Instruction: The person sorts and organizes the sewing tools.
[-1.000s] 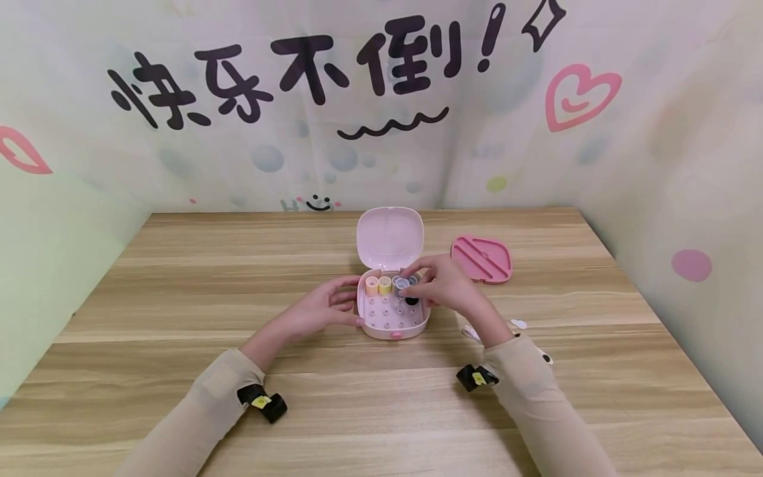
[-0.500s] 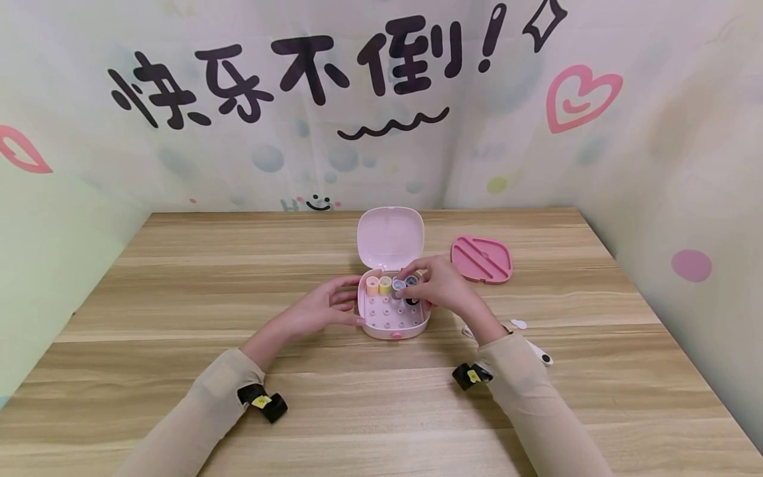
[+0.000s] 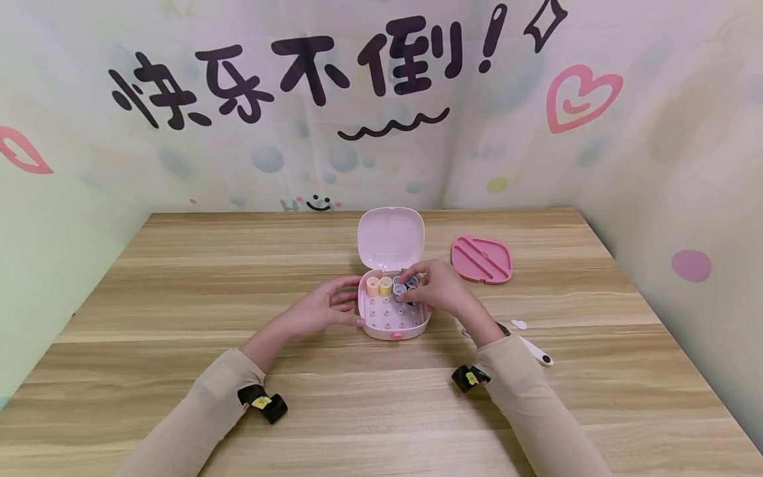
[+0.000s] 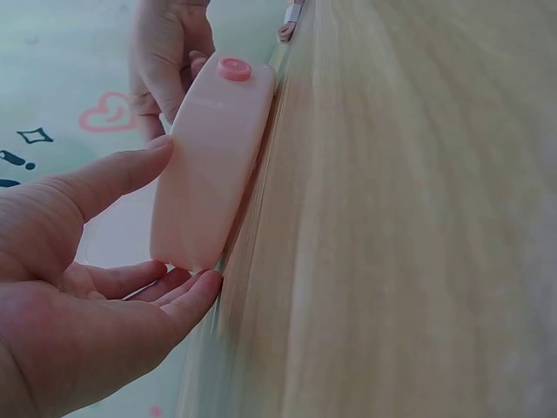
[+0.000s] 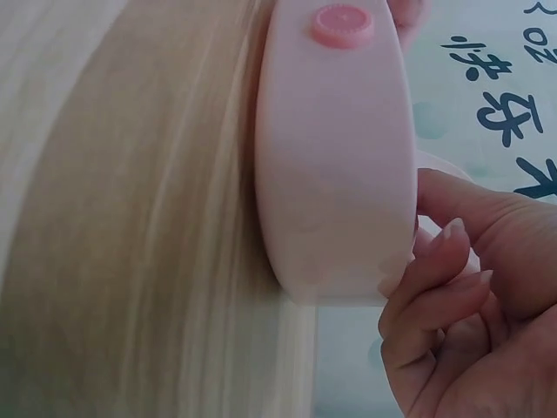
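Note:
A pale pink sewing box [image 3: 396, 334] stands on the table with its lid [image 3: 391, 237] raised. My left hand [image 3: 324, 306] holds the box's left side, thumb at the front corner and fingers along the side wall, as the left wrist view [image 4: 96, 287] also shows. Over the pegs, my right hand [image 3: 444, 286] pinches a grey thread spool [image 3: 400, 293] between thumb and fingers. Along the back row sit a peach spool [image 3: 372, 286] and a yellow spool [image 3: 385, 285]. Dark spools [image 3: 412, 281] at the right are partly covered by the fingers. In the right wrist view the box wall hides the spool.
A pink compartment tray [image 3: 481, 259] lies right of the box. Near the right forearm are a small white piece [image 3: 518, 324] and a white tool with a dark dot [image 3: 539, 352], partly hidden by the arm. Behind the table hangs a printed cloth [image 3: 238, 165].
The right hand, with the grey spool, has shifted slightly left, then a little toward the front of the box. The left hand has stayed put.

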`<action>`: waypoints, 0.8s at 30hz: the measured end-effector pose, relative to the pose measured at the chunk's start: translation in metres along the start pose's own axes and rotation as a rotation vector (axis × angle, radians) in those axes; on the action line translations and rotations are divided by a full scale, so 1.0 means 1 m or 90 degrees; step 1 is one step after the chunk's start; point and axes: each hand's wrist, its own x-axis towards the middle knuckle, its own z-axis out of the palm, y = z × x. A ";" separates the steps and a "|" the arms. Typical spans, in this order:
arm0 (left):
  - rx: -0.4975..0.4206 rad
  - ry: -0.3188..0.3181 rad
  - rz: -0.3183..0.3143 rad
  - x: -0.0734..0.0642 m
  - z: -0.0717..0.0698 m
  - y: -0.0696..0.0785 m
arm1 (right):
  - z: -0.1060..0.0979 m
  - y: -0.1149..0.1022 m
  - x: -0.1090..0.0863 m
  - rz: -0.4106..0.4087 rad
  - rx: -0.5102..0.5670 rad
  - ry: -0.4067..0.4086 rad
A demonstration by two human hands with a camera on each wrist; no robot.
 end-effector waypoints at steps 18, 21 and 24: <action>0.003 0.005 0.006 -0.001 0.001 0.000 | 0.001 0.002 0.001 -0.003 -0.013 0.001; 0.001 0.007 0.004 -0.001 0.002 0.001 | 0.001 0.001 0.000 0.000 -0.015 0.002; 0.003 0.009 0.002 -0.001 0.002 0.001 | 0.001 0.001 0.001 0.003 -0.024 0.007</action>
